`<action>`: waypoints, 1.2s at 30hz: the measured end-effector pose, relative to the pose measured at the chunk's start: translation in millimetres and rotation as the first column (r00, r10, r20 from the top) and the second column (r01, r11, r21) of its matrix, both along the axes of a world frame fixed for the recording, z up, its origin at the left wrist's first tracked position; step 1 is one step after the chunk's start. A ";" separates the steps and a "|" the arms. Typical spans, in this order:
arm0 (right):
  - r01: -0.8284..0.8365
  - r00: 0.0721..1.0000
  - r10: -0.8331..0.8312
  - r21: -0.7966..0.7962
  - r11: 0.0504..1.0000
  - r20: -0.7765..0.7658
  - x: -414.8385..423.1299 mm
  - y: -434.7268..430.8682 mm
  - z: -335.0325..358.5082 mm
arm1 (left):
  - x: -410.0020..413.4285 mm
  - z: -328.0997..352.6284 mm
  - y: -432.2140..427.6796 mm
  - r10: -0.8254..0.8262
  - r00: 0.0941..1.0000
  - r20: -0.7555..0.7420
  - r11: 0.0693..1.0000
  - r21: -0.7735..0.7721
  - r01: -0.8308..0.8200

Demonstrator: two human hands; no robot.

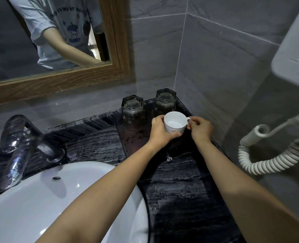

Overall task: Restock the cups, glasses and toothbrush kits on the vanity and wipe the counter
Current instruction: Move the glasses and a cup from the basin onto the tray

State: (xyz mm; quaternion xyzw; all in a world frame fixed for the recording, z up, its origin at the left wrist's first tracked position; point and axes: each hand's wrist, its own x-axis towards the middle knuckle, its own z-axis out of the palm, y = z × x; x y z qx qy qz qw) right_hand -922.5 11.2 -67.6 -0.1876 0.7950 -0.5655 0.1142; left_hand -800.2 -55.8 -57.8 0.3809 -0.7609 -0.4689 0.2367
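Observation:
A white cup with a thin gold band is held upright over the dark tray at the back right of the vanity. My left hand wraps around its body from the left. My right hand pinches the handle on the cup's right side. Two clear hexagonal glasses stand upside down on the tray behind the cup, one to the left and one in the corner.
The dark marble counter runs along the grey tiled wall. A white basin and chrome tap lie to the left. A wall hair dryer with coiled cord hangs on the right. A wood-framed mirror is behind.

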 end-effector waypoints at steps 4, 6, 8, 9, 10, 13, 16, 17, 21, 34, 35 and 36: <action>-0.013 1.000 0.013 0.017 1.000 0.005 -4.5 -2.5 -1.8 | -1.3 0.5 0.6 -0.005 1.000 0.006 1.000 -0.002 0.005; -0.042 0.999 0.042 0.040 0.998 0.020 -5.3 -3.5 0.8 | -1.4 1.8 1.9 0.003 1.000 0.003 1.000 -0.014 -0.003; -0.061 0.998 0.062 0.094 0.994 -0.014 -4.3 -3.0 5.0 | -0.6 3.2 3.2 0.008 1.000 0.005 1.000 -0.029 -0.007; -0.061 0.997 0.067 0.129 0.990 -0.048 -3.1 -1.8 7.3 | 0.8 4.0 4.0 0.005 1.000 0.010 0.999 -0.034 -0.004; -0.054 0.994 0.069 0.162 0.985 -0.085 -1.5 0.3 9.7 | 3.1 4.8 4.8 -0.001 1.000 0.017 0.999 -0.039 0.002; -0.045 0.984 0.082 0.227 0.973 -0.159 9.2 11.2 16.3 | 14.6 6.9 6.6 -0.015 0.998 0.066 0.997 -0.080 0.020; -0.079 0.969 0.146 0.311 0.947 -0.198 24.8 25.3 18.0 | 30.5 10.9 6.6 0.000 0.987 0.163 0.983 -0.183 0.030; -0.087 0.960 0.175 0.363 0.928 -0.218 31.2 31.1 18.9 | 37.0 13.8 6.9 0.000 0.980 0.198 0.977 -0.208 0.042; -0.162 0.918 0.354 0.644 0.748 -0.180 59.2 53.0 28.3 | 68.9 29.5 10.3 -0.118 0.893 0.434 0.949 -0.215 0.230; -0.524 0.402 0.743 0.800 -0.293 0.535 170.5 44.8 95.0 | 227.5 69.7 36.1 -0.390 0.428 0.815 0.916 0.297 0.269; -0.558 0.373 0.727 0.765 -0.321 0.577 181.0 38.5 98.1 | 242.2 74.7 36.9 -0.423 0.415 0.805 0.904 0.347 0.249; -0.589 0.338 0.719 0.732 -0.342 0.608 192.1 31.9 101.3 | 256.5 80.3 36.3 -0.438 0.419 0.795 0.899 0.375 0.227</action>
